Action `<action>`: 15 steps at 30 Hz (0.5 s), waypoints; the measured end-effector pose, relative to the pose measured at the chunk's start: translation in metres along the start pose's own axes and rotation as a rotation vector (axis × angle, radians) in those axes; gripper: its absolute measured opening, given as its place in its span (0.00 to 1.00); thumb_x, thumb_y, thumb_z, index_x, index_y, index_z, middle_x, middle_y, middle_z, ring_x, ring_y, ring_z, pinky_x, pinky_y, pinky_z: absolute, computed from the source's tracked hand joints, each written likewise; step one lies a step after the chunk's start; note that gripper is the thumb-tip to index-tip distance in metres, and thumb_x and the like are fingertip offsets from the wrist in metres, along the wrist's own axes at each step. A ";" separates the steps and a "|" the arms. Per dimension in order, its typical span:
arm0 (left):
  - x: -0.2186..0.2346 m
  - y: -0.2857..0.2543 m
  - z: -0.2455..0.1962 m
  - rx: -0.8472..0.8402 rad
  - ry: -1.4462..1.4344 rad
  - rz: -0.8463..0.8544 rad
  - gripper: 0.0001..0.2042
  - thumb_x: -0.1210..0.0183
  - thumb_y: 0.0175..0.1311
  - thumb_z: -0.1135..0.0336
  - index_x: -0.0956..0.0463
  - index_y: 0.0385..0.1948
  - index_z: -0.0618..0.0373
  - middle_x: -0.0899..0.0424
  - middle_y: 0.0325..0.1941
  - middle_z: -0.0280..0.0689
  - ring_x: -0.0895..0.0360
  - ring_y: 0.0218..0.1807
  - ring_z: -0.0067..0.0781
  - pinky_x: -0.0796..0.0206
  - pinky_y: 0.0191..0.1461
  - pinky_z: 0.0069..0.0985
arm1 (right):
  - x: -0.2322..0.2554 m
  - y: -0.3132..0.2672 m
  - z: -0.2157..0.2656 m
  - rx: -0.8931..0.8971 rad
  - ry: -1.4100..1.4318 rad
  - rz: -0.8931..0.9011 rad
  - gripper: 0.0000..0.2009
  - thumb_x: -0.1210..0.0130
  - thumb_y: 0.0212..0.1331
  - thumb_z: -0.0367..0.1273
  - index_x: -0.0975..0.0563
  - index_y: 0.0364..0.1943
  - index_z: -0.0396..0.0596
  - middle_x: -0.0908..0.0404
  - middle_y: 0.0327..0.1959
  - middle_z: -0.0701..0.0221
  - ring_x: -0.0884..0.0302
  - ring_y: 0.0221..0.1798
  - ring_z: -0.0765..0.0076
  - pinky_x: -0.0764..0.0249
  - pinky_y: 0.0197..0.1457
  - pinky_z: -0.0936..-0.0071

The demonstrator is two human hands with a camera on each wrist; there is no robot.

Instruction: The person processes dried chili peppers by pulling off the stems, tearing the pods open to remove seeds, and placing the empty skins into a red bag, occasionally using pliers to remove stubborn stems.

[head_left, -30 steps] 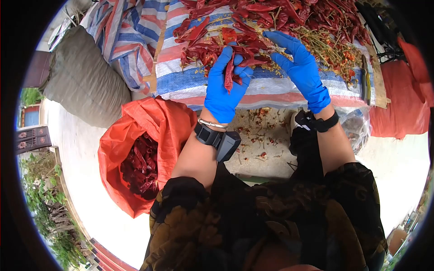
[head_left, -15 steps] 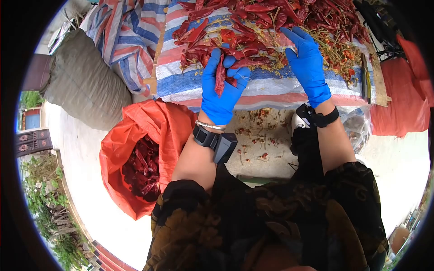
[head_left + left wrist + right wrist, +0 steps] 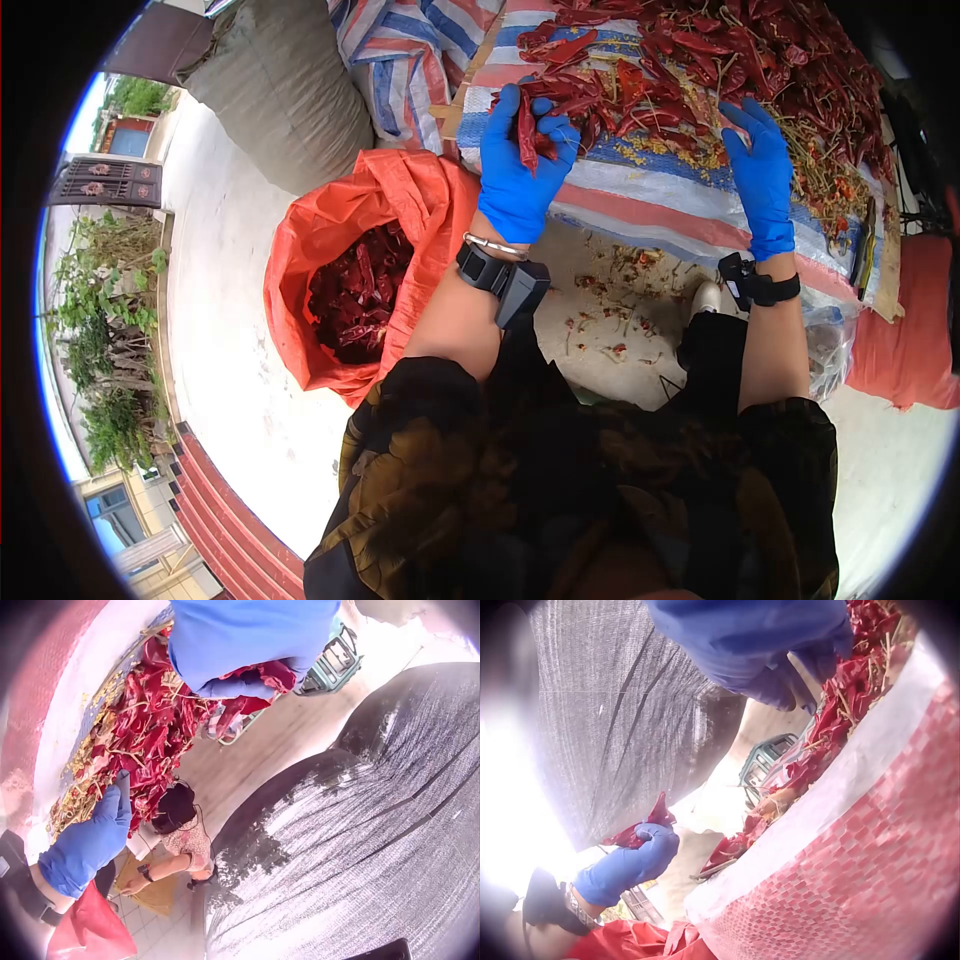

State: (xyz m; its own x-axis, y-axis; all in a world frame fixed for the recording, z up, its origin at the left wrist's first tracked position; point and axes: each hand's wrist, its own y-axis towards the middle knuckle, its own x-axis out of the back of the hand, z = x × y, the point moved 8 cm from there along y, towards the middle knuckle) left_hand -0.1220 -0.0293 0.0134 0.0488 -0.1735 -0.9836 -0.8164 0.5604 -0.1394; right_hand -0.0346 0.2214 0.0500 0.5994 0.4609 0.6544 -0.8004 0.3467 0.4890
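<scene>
My left hand (image 3: 538, 145) in a blue glove grips a small bunch of dried red chilies (image 3: 526, 122) above the near left corner of the striped woven sheet (image 3: 640, 195). The left wrist view shows the same chilies (image 3: 259, 679) under that gloved hand (image 3: 247, 641). My right hand (image 3: 752, 125), also gloved in blue, lies with straight fingers on the near edge of the big chili pile (image 3: 700, 60). In the right wrist view this right hand (image 3: 780, 667) hovers by the pile (image 3: 840, 712), and the left hand (image 3: 634, 859) shows beyond it.
An open orange bag (image 3: 330, 230) partly filled with chilies stands at the left below the sheet. A grey sack (image 3: 285, 90) lies behind it. Stems and seeds litter the ground (image 3: 610, 310). Another person (image 3: 180, 832) crouches far off.
My left hand has carried its chilies left, to the sheet's corner near the orange bag. My right hand has drawn back to the pile's near edge. The head view has swung left.
</scene>
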 end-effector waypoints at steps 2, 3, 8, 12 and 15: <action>0.001 -0.016 -0.022 -0.073 0.001 -0.028 0.13 0.45 0.58 0.59 0.30 0.25 0.62 0.28 0.24 0.35 0.36 0.25 0.25 0.41 0.32 0.24 | -0.001 -0.003 0.006 0.027 0.067 0.026 0.15 0.47 0.52 0.30 0.24 0.46 0.54 0.31 0.53 0.61 0.33 0.55 0.59 0.37 0.57 0.68; 0.002 -0.024 -0.032 -0.121 -0.004 -0.049 0.13 0.45 0.57 0.59 0.30 0.25 0.62 0.27 0.25 0.36 0.36 0.25 0.25 0.40 0.32 0.24 | 0.000 -0.004 0.012 0.044 0.112 0.040 0.14 0.47 0.52 0.31 0.24 0.46 0.53 0.30 0.52 0.61 0.31 0.53 0.60 0.36 0.56 0.69; -0.014 -0.055 -0.031 -0.172 0.014 -0.027 0.14 0.45 0.57 0.59 0.30 0.25 0.64 0.29 0.21 0.35 0.35 0.24 0.26 0.37 0.33 0.25 | -0.021 -0.038 0.103 -0.064 0.611 0.358 0.15 0.43 0.52 0.37 0.24 0.43 0.46 0.25 0.44 0.67 0.27 0.40 0.72 0.32 0.42 0.76; -0.024 -0.072 0.006 -0.118 0.114 -0.025 0.11 0.45 0.58 0.61 0.31 0.30 0.60 0.28 0.23 0.34 0.33 0.25 0.27 0.38 0.32 0.25 | -0.024 -0.065 0.151 -0.007 0.670 0.420 0.14 0.43 0.50 0.38 0.24 0.39 0.46 0.23 0.36 0.68 0.27 0.31 0.70 0.31 0.37 0.75; -0.035 -0.090 0.031 -0.092 0.120 -0.060 0.09 0.43 0.57 0.61 0.29 0.30 0.55 0.26 0.25 0.34 0.33 0.25 0.26 0.37 0.32 0.26 | -0.020 -0.077 0.146 0.036 0.536 0.327 0.11 0.44 0.49 0.35 0.23 0.36 0.47 0.23 0.31 0.68 0.27 0.31 0.67 0.31 0.36 0.74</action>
State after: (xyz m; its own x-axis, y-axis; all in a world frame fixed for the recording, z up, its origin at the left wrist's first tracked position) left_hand -0.0326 -0.0487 0.0573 0.0351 -0.3028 -0.9524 -0.8638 0.4701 -0.1813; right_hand 0.0149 0.0667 0.0834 0.2335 0.8871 0.3981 -0.9364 0.0949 0.3378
